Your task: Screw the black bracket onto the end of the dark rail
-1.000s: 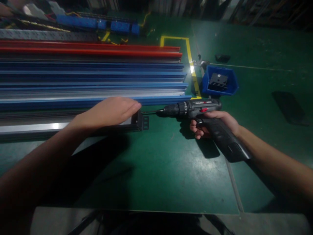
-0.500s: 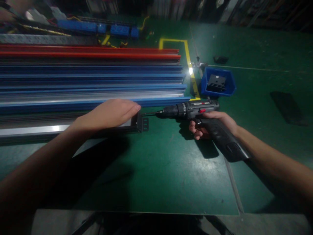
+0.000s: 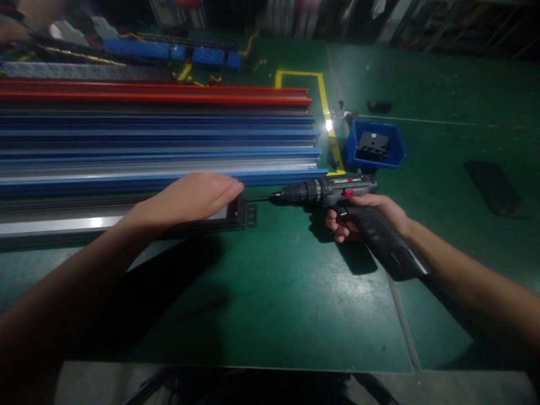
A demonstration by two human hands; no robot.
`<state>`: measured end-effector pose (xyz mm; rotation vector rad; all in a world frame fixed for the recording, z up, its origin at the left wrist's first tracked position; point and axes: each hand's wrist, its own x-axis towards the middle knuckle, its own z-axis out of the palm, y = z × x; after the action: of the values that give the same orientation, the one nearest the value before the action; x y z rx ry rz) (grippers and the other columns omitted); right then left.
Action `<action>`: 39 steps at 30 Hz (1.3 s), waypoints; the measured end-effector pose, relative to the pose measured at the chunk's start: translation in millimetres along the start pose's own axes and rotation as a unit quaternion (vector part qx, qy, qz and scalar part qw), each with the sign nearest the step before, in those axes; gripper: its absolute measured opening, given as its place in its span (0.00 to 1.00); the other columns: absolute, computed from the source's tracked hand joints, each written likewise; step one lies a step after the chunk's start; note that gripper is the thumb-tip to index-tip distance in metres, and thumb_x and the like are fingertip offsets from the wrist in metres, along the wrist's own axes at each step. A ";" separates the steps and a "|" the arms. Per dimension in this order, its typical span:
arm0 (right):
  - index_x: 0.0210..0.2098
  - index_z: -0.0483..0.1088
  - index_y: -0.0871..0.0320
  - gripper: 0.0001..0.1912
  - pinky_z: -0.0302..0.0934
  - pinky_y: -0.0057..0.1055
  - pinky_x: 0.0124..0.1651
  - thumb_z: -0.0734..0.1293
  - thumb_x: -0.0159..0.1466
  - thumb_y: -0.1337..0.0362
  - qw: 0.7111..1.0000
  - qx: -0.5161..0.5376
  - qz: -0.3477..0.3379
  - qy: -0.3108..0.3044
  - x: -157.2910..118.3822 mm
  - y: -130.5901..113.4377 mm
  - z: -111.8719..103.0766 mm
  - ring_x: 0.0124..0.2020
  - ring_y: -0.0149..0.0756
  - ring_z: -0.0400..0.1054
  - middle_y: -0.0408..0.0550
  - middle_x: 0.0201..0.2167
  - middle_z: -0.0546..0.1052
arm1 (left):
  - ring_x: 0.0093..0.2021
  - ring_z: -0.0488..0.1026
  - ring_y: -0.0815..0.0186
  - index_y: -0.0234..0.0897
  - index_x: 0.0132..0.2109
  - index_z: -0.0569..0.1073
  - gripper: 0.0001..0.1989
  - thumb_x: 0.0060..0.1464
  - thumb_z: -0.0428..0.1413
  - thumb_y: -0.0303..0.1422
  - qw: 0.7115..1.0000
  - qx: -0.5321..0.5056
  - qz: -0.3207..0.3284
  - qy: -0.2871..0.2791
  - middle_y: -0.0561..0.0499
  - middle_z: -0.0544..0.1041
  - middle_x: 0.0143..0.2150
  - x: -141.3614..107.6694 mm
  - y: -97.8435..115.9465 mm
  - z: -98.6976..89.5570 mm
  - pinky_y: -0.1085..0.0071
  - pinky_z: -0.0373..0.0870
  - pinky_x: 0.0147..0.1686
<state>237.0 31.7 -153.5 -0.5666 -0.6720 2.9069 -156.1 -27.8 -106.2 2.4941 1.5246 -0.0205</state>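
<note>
My right hand (image 3: 375, 216) is wrapped round the grip of a black cordless drill (image 3: 337, 190), which points left. Its long thin bit (image 3: 260, 197) reaches the end of a black and silver metal profile (image 3: 95, 222). At that end sits a black slotted end bracket (image 3: 250, 215), and the bit meets its upper part. My left hand (image 3: 198, 197) lies over the profile just behind the bracket, holding it, fingers together and partly hidden on the far side.
Several blue profiles (image 3: 169, 135) and red ones (image 3: 169, 95) lie parallel beyond. A blue bin (image 3: 396, 160) holds black metal plates (image 3: 373, 143). Yellow tape (image 3: 323, 93) marks the green tabletop (image 3: 287, 304). Blue blocks with wires (image 3: 139, 48) and another person's hand (image 3: 17, 25) are at the far left.
The view has shifted very slightly. Both hands, the drill and the profile keep practically the same places, with the bit still at the bracket.
</note>
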 end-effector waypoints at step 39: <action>0.51 0.73 0.70 0.22 0.70 0.37 0.56 0.68 0.69 0.55 1.000 0.005 0.001 0.014 0.1 -0.4 -1.4 0.45 0.41 0.77 0.61 0.47 0.80 | 0.35 0.74 0.61 0.37 0.40 0.76 0.26 0.72 0.38 0.44 1.000 0.008 0.021 0.020 0.46 0.80 0.39 -1.1 -2.1 1.0 0.65 0.65 0.37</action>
<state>237.4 32.6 -154.5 -0.6068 -0.6546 2.8966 -158.3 -28.1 -107.4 2.5527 1.4915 0.0235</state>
